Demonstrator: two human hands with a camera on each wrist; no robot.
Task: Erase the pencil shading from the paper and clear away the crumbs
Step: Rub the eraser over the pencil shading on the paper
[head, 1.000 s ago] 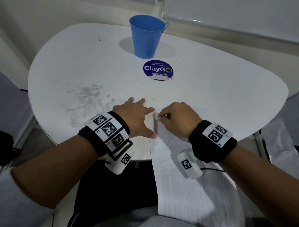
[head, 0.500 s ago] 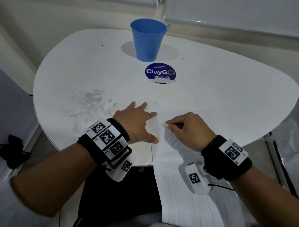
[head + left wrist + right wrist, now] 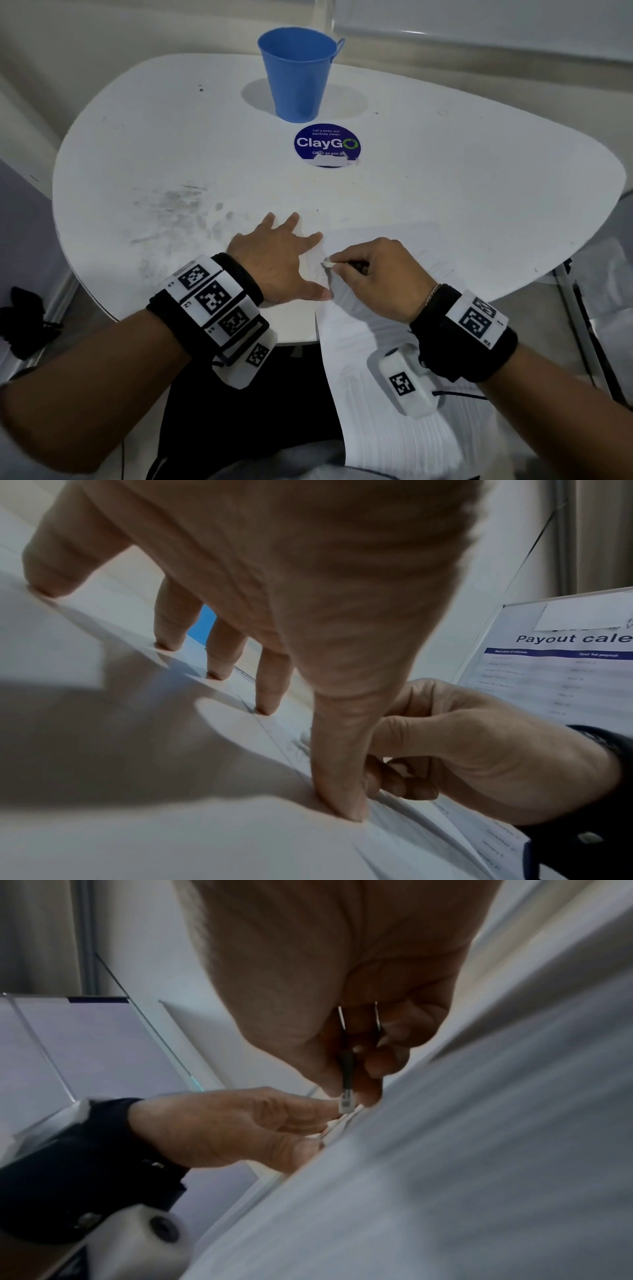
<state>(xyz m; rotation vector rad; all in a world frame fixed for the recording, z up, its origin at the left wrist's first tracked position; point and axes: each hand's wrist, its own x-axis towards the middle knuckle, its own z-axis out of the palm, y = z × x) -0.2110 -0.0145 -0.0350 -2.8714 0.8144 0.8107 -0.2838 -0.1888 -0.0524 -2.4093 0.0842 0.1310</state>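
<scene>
Two hands work at the near edge of the white counter (image 3: 445,164), just beside each other. The left hand (image 3: 277,260) lies spread, fingers straight and fanned, with the fingertips (image 3: 263,710) pressed down on the counter and on the left edge of the paper (image 3: 370,329); its thumb tip presses the sheet close to the near edge. The right hand (image 3: 380,277) is curled, thumb and forefinger pinching a small white eraser (image 3: 327,264) that carries a dark sleeve, seen more closely in the right wrist view (image 3: 346,1080). The eraser's tip is down at the paper, in the gap between the left thumb and forefinger; whether it actually touches cannot be told for sure.

The paper is a printed sheet lying at the near edge, right of the middle, with its lower part hanging off the counter over the person's lap. Faint grey pencil shading (image 3: 301,746) shows near its left edge, just beyond the left thumb. Crumbs are too small to make out.

Toward the far edge stands a blue bucket (image 3: 298,73), upright, with a round dark blue "ClayGo" sticker (image 3: 327,144) on the counter just in front of it. Grey smudges (image 3: 171,212) mark the counter left of the left hand. Both wrists carry black bands with white marker tags.
</scene>
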